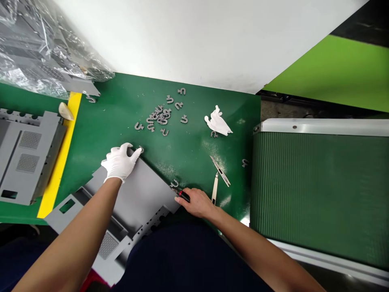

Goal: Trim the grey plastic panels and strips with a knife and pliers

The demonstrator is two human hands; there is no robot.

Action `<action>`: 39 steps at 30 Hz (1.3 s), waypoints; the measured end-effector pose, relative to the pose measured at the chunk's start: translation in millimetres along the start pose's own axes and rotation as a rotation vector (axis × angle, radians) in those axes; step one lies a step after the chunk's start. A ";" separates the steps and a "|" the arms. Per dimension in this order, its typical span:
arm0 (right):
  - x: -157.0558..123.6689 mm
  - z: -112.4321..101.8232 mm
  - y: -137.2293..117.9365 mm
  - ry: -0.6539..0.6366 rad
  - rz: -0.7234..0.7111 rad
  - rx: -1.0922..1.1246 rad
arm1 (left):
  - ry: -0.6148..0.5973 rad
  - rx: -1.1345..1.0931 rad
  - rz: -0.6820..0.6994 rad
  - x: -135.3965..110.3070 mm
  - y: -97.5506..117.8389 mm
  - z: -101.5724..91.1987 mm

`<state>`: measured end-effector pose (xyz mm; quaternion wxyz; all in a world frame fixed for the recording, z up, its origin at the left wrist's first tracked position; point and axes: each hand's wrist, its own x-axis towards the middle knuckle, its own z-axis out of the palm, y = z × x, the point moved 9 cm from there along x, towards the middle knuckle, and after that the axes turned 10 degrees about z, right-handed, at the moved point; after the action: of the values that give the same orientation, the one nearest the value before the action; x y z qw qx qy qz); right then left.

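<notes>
Two hands on a flat grey sheet-metal panel, one w/ a small red-and-black tool

Left hand, in a white fabric glove, is closed over the panel's upper edge, fingers curled round it. Right hand, bare, is shut tight on the tool, its metal tip at the panel's corner, just beside a small grey U-shaped scrap. Panel lies at an angle across the near edge of the green desk. Approx. a dozen more scraps sit scattered on the desk above it, some in a loose heap. To the right: a crumpled white glove, a silver snap-off knife, a cream-handled knife. Further right, a ribbed green conveyor belt. Left of the hands, a grey panel rests over a yellow tape strip's edge; more panels in clear plastic wrap at top left.
</notes>
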<state>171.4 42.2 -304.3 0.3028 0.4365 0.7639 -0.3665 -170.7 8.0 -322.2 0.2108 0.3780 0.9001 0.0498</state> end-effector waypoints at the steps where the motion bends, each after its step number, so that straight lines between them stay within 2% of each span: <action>1: -1.2 0.6 0.2 0.004 -0.001 0.004 | -0.004 -0.005 0.000 -0.2 -0.2 -0.2; 13: 1.3 8.8 -2.0 0.029 -0.010 -0.075 | 0.002 -0.009 -0.010 -1.5 2.5 -1.6; 21: -1.0 17.2 -9.7 0.077 0.100 -0.103 | 0.016 -0.013 0.000 1.2 1.1 2.0; 25: 2.7 16.2 -12.7 0.110 0.104 -0.109 | 0.013 -0.013 -0.013 2.3 0.4 4.0; 39: 21.4 16.4 -5.6 0.047 0.124 -0.086 | 0.004 0.017 -0.023 5.4 0.6 6.1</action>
<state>159.4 36.2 -328.3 0.3254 0.4778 0.7573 -0.3038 -171.1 11.8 -329.5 0.2064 0.3692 0.9053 0.0402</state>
